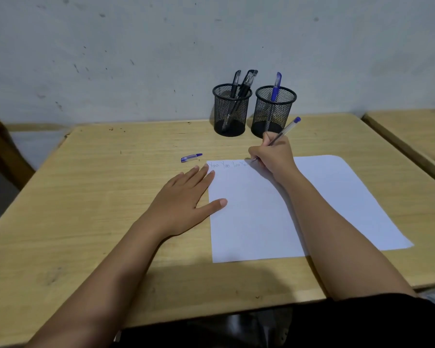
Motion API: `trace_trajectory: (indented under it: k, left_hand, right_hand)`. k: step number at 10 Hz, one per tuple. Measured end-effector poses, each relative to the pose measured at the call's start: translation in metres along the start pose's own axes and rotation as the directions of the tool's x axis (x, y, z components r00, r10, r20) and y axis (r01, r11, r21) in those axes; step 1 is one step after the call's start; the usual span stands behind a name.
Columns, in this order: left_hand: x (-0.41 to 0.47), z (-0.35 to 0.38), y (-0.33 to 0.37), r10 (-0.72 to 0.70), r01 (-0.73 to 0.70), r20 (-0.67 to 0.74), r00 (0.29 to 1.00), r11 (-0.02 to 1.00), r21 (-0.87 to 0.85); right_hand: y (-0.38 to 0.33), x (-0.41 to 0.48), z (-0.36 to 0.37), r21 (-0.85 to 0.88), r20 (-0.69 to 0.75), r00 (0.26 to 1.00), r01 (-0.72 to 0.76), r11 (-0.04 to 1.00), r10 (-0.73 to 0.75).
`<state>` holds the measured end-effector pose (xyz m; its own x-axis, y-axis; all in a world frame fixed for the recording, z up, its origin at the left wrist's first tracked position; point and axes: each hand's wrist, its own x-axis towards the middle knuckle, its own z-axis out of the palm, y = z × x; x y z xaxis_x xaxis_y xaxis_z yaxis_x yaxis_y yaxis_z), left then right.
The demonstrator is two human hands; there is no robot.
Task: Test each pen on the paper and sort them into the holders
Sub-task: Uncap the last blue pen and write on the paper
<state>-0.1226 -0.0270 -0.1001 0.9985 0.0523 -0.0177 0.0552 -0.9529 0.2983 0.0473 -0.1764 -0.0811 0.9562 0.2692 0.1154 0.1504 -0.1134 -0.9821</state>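
Note:
A white sheet of paper (324, 197) lies on the wooden desk (111, 197), with a row of small handwritten words along its top edge. My right hand (271, 156) grips a clear blue pen (285, 131), its tip on the paper at the end of that row. My left hand (186, 199) rests flat, fingers spread, on the paper's left edge. The pen's blue cap (191, 157) lies on the desk beyond my left hand. At the back stand two black mesh holders: the left holder (230, 114) has several black pens, the right holder (274, 114) one blue pen (276, 87).
A grey marked wall (161, 51) rises right behind the holders. A second wooden desk (417, 136) stands at the right, a narrow gap away. A wooden chair part (0, 151) shows at the far left.

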Motion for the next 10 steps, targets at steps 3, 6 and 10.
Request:
trace_trajectory:
  k: [3, 6, 10]
  left_hand:
    - [0.0002, 0.0005, -0.0005, 0.002, -0.002, -0.004, 1.000, 1.000, -0.009]
    - [0.0004, 0.0011, -0.0014, 0.002, -0.002, -0.006, 1.000, 1.000, -0.001]
    - [0.0006, 0.0003, -0.0010, 0.000, 0.000, -0.006, 1.000, 1.000, -0.005]
  right_hand:
    - [0.0014, 0.0044, -0.0020, -0.046, 0.017, 1.000, 0.004, 0.999, -0.003]
    - [0.0028, 0.0058, -0.0011, -0.080, 0.029, 1.000, 0.011, 0.997, -0.008]
    - [0.0057, 0.0075, -0.0012, -0.077, 0.017, 1.000, 0.024, 0.997, -0.023]
